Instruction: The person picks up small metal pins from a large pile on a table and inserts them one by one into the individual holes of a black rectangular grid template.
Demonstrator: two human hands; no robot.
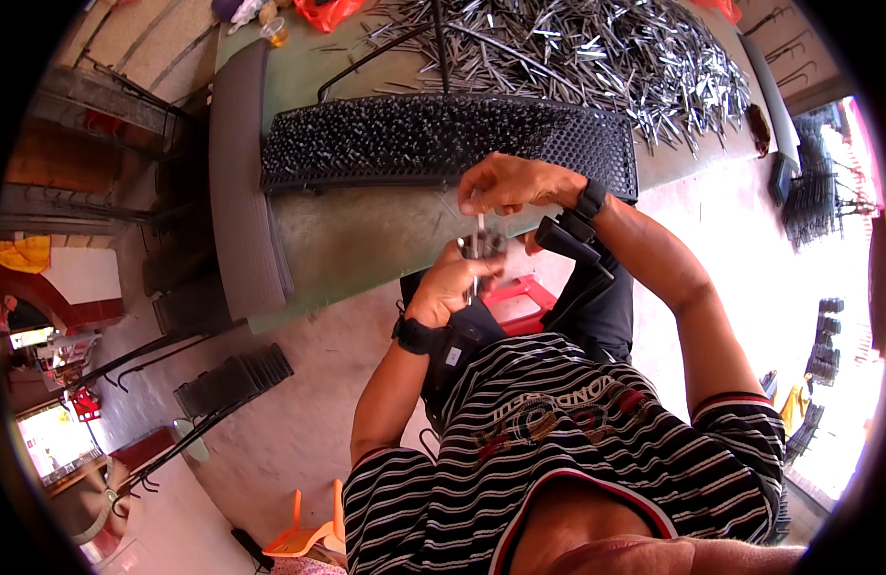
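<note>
My left hand [448, 286] is curled around a blurred bunch of thin metal pieces [483, 244], just off the table's near edge. Above it, my right hand [518, 182] has its fingertips pinched on a slim, light-coloured piece [479, 224] whose lower end meets the bunch. Motion blurs these pieces, so their exact kind does not show. Right behind my right hand stands a long black rack [601, 153] full of round holes. Many small shiny ends show in its left and middle holes; fewer show at the right end.
A large heap of thin metal strips [596, 57] covers the far part of the green table [357, 240]. Grey padding [237, 182] lines the table's left side. Below my hands is a red stool [520, 305]. An orange chair [309, 537] stands behind me at left.
</note>
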